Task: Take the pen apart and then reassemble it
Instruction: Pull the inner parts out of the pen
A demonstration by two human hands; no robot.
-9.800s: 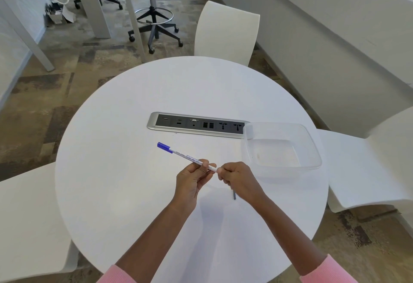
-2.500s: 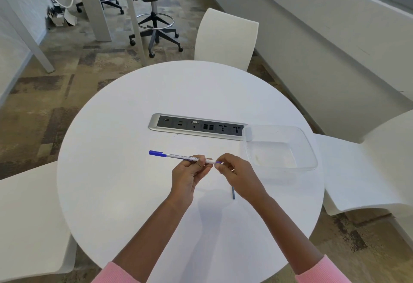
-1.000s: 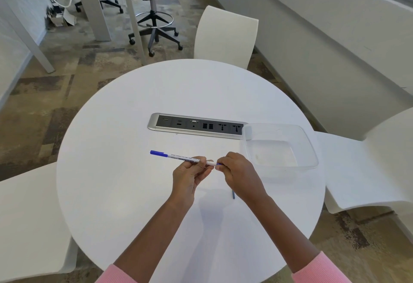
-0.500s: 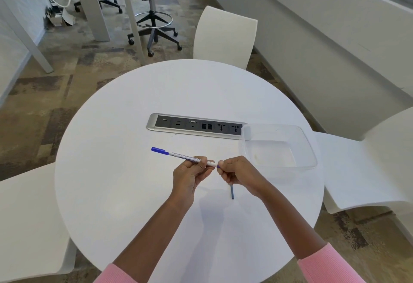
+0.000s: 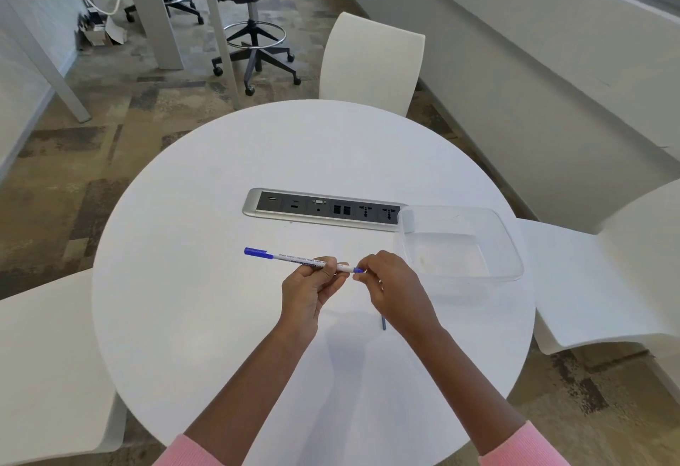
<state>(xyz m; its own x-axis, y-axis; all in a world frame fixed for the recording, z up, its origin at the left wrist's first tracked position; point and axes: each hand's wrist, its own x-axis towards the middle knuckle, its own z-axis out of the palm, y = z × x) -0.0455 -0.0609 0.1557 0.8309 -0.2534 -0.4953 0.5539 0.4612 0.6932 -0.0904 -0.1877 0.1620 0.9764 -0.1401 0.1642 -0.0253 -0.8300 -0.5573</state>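
Pen point(image 5: 294, 260) held level above the middle of the round white table point(image 5: 206, 281), blue end pointing out toward nine o'clock, the other end toward three o'clock, right where the two hands meet. The left hand point(image 5: 307, 290) is pinched around the white barrel near its right end, steadying it like a clamp, so the body cannot turn or slip. The right hand point(image 5: 390, 281) is closed small on the blue tip piece point(image 5: 357, 270) at that end, fingertips only, a grip that suits twisting or pressing a small part home; which of the two, I cannot tell. On the table just below the right wrist, at about five o'clock from the pen, lies a thin dark rod point(image 5: 383, 323), likely a loose part, kept close for easy reach. A clear plastic tray point(image 5: 511, 244) sits at three o'clock, near but untouched, and looks empty. The socket strip point(image 5: 323, 210) lies beyond at twelve o'clock.
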